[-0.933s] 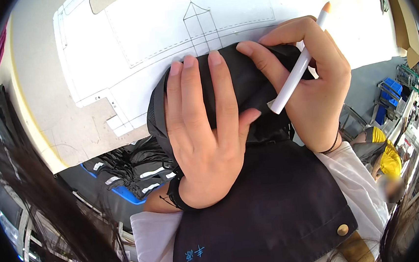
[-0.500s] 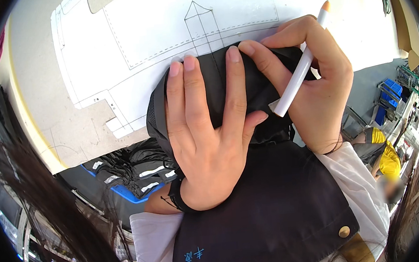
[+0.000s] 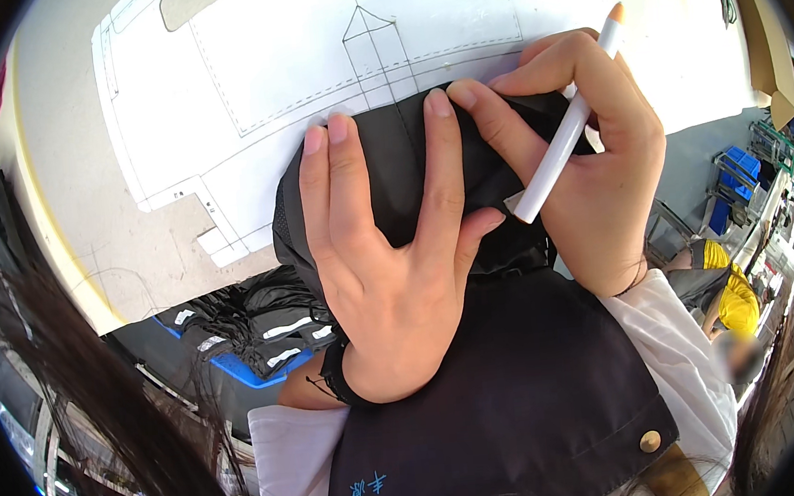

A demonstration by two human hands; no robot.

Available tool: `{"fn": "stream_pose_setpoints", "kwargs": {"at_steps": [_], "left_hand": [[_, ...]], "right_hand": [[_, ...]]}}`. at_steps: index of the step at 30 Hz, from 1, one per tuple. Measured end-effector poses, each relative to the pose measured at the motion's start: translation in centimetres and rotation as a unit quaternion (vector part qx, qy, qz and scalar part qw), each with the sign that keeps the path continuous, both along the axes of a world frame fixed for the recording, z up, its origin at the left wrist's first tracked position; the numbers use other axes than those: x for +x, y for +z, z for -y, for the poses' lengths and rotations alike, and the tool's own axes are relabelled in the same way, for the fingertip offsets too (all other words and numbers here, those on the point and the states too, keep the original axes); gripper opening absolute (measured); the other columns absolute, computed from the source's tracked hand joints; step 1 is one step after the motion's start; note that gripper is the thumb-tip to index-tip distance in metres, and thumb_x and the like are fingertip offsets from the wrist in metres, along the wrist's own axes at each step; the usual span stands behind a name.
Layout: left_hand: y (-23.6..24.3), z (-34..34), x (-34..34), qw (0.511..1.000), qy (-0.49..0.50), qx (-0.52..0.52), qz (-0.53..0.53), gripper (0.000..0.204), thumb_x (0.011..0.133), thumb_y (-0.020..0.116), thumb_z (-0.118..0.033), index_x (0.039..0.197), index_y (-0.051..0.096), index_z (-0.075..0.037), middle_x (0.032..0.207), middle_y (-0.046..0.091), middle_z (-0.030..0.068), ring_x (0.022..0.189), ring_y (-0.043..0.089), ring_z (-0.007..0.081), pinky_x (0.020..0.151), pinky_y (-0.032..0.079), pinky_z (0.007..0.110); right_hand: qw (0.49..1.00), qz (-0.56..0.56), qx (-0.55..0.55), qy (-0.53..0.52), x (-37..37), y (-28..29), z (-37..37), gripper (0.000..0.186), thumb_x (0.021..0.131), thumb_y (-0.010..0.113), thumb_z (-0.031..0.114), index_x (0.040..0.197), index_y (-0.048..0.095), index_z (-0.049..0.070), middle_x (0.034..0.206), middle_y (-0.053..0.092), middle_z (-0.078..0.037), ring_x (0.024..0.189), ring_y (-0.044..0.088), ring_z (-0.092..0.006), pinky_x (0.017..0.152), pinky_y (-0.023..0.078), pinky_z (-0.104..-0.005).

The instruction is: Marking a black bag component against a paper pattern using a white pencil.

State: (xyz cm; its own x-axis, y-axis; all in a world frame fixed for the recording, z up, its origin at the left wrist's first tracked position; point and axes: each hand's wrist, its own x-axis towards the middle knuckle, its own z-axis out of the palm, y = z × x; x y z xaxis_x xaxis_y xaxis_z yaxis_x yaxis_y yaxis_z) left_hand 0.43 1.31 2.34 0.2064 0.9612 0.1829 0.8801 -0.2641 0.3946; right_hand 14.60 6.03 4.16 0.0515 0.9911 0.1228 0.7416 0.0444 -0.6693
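Observation:
A dark, soft fabric piece point(image 3: 380, 147) lies over the near edge of a white paper pattern point(image 3: 288, 47) with drawn lines and dashes. My left hand point(image 3: 385, 268) rests flat on this fabric, fingers spread and fingertips close to its far edge. In my right hand point(image 3: 595, 153) a slim white pen point(image 3: 554, 166) with an orange end slants across the palm, orange end up. The right thumb and forefinger also press at the fabric's far edge, beside my left fingers. Part of the fabric is hidden beneath both hands.
The pattern lies on a pale worktable point(image 3: 65, 181) with a yellowish edge. Below its front edge, a blue bin point(image 3: 248, 370) holds dark pieces with white labels. Cardboard point(image 3: 769, 60) stands at the far right. A person in yellow point(image 3: 737, 300) is beyond, near blue crates point(image 3: 739, 170).
The pattern and fabric appear slightly further left in view. My left fingers have shifted a little left with them; the right hand keeps its grip on the pen.

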Motion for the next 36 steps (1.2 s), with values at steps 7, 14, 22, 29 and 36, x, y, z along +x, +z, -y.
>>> {"fn": "stream_pose_setpoints", "kwargs": {"at_steps": [7, 14, 22, 29, 36], "left_hand": [[0.3, 0.1, 0.1, 1.0, 0.007, -0.024, 0.001, 0.049, 0.091, 0.053, -0.043, 0.132, 0.058, -0.016, 0.138, 0.034, 0.0222, 0.125, 0.037, 0.0416, 0.103, 0.035, 0.05], [0.0, 0.1, 0.2, 1.0, 0.013, -0.019, 0.01, 0.049, 0.089, 0.057, -0.042, 0.131, 0.059, -0.018, 0.137, 0.035, 0.0223, 0.123, 0.039, 0.0431, 0.102, 0.036, 0.05], [-0.5, 0.0, 0.7, 0.999, 0.018, 0.02, 0.036, 0.044, 0.094, 0.053, -0.041, 0.129, 0.06, -0.016, 0.135, 0.039, 0.0226, 0.123, 0.04, 0.0421, 0.1, 0.039, 0.049], [-0.9, 0.2, 0.0, 1.0, 0.019, 0.012, 0.018, 0.042, 0.099, 0.043, -0.041, 0.129, 0.061, -0.017, 0.135, 0.039, 0.0218, 0.124, 0.04, 0.0402, 0.101, 0.039, 0.047], [-0.7, 0.3, 0.0, 0.999, 0.039, 0.002, 0.007, 0.041, 0.098, 0.045, -0.04, 0.13, 0.06, -0.02, 0.136, 0.039, 0.0203, 0.124, 0.04, 0.0387, 0.102, 0.038, 0.046]], "right_hand": [[0.99, 0.116, 0.076, 0.024, 0.2, 0.8, -0.5, 0.025, 0.071, 0.079, 0.003, 0.09, 0.062, 0.005, 0.102, 0.065, -0.009, 0.087, 0.059, -0.0201, 0.082, 0.044, -0.0312], [0.968, -0.239, 0.031, -0.071, -0.9, 2.7, -1.7, 0.095, 0.087, 0.02, 0.077, 0.128, 0.044, -0.006, 0.093, 0.064, -0.018, 0.082, 0.063, -0.0234, 0.073, 0.051, -0.032], [0.903, -0.428, 0.032, 0.004, -3.6, 1.1, -2.2, 0.028, 0.097, 0.036, 0.02, 0.107, 0.052, -0.002, 0.087, 0.057, -0.011, 0.067, 0.051, -0.012, 0.051, 0.042, -0.0232], [0.908, -0.417, 0.029, -0.029, -4.3, 0.6, -2.3, 0.029, 0.097, 0.035, 0.019, 0.105, 0.053, -0.003, 0.083, 0.055, -0.01, 0.063, 0.052, -0.0132, 0.049, 0.044, -0.0233], [0.921, -0.374, 0.036, -0.104, -5.2, 0.0, -2.6, 0.03, 0.097, 0.037, 0.019, 0.097, 0.056, -0.003, 0.08, 0.056, -0.011, 0.06, 0.051, -0.0128, 0.046, 0.041, -0.0231]]}}
